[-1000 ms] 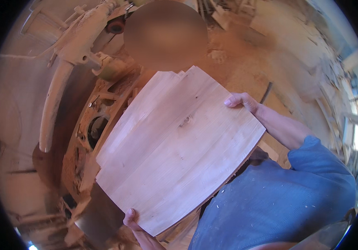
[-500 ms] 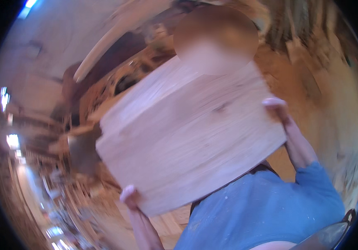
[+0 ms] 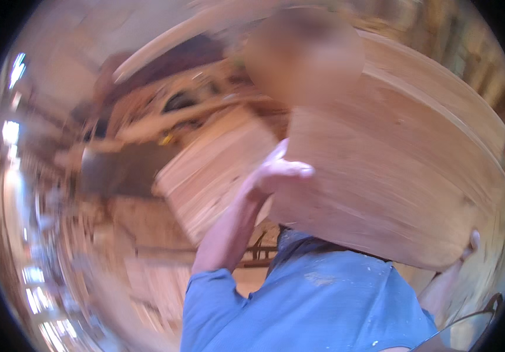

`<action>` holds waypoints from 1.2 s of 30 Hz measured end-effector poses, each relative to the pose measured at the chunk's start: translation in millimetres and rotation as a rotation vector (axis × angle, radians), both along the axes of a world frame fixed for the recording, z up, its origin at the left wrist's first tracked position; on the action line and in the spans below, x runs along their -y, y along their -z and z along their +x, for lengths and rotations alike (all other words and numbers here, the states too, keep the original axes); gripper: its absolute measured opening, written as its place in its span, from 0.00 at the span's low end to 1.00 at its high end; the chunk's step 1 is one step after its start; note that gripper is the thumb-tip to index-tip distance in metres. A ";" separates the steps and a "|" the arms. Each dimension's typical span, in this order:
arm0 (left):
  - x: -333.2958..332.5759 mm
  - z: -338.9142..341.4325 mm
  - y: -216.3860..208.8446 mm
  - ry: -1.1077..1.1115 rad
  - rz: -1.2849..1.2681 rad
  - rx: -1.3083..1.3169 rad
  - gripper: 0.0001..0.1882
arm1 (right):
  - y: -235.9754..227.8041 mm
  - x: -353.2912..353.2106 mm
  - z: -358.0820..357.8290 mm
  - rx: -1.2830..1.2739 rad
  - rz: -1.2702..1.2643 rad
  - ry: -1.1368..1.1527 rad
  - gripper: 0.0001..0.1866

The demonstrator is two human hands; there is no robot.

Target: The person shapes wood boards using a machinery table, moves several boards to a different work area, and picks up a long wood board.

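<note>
The whole picture is smeared by motion. I hold a large, pale wooden panel [image 3: 393,176] with a curved edge up close, filling the right half of the view. My left hand [image 3: 276,173] grips its left edge, the blue-sleeved forearm rising from below. My right hand [image 3: 468,245] holds its lower right corner, with only the fingers showing past the wood. Both hands are shut on the panel.
A second pale wooden piece [image 3: 217,170] lies just left of my left arm. Dark curved wooden frames and timber [image 3: 164,117] fill the upper left. My blue shirt [image 3: 323,305] covers the bottom. A person's blurred head [image 3: 302,53] shows above the panel.
The view has swung and the panel has come up and to the right, closer to the camera. My left hand went from the lower edge to the left edge; my right hand dropped to the lower right corner.
</note>
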State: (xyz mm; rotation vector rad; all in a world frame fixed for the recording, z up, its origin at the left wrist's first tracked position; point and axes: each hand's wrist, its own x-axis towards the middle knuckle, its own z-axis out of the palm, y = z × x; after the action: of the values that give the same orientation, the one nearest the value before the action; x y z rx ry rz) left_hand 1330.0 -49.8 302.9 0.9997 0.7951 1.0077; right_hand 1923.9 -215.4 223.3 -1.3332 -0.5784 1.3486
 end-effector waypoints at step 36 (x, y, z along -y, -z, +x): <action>-399.4 1045.3 225.3 1.428 -0.935 -0.525 0.35 | 123.0 47.5 472.9 -0.067 -0.019 1.189 0.12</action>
State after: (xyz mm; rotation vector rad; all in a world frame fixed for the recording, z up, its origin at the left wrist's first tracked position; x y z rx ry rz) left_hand 2375.3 349.6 77.6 0.6919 0.6094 -0.8386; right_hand 2396.7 -262.9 100.3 -1.2762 0.2933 0.3990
